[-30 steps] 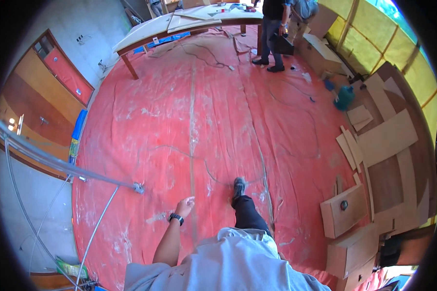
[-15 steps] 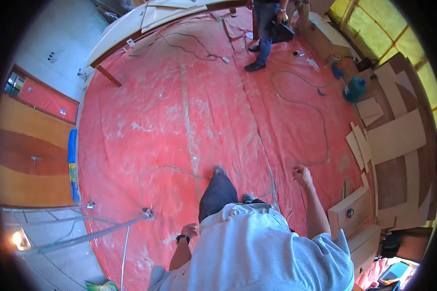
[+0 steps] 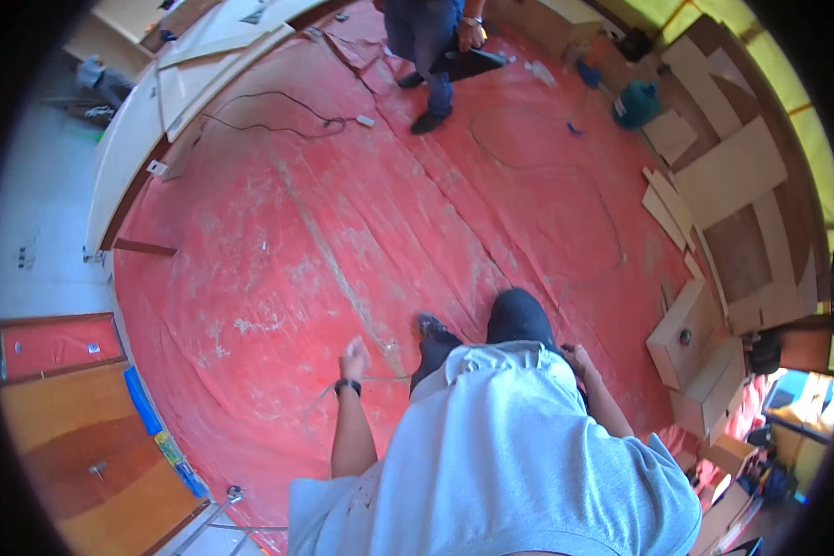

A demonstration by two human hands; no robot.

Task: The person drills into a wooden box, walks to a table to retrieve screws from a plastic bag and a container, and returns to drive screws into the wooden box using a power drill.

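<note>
Sheeting of dusty red plastic [image 3: 250,269] is spread across most of the floor, beneath and around both hands. Its surface is creased into long folds and marked with whitish scuffs and smears, gathered most thickly toward the left of the middle. It is crossed by a straight greyish-brown line [image 3: 320,236], slanted from upper left toward the feet.

The bare left hand [image 3: 354,355] is held out over the sheeting, with a chunky black wristwatch [image 3: 347,385] strapped at its wrist. Its fingers are pictured small and blurred; whether they are parted or pressed together cannot be made out. Just below it, a thin greyish cable [image 3: 385,378] is seen on the red.

The bare right hand [image 3: 581,363] is held low beside the thigh, close to dark cloth trousers [image 3: 521,320]. Its fingers are partly hidden in shadow, so their state cannot be told, nor whether the cloth is touched. Between the arms, the view is filled by a light grey cloth shirt [image 3: 500,463].

At upper left, a long pale-topped table with brown edges [image 3: 125,167] is set; near it, a dark looped cable [image 3: 287,136] is laid, ended by a small white block [image 3: 365,120]. At the top, another person in blue jeans [image 3: 431,46] is seen. Along the right, flat tan boards [image 3: 732,176] and a light brown wooden box [image 3: 681,334] are placed, with a rounded teal container [image 3: 636,104] above.
</note>
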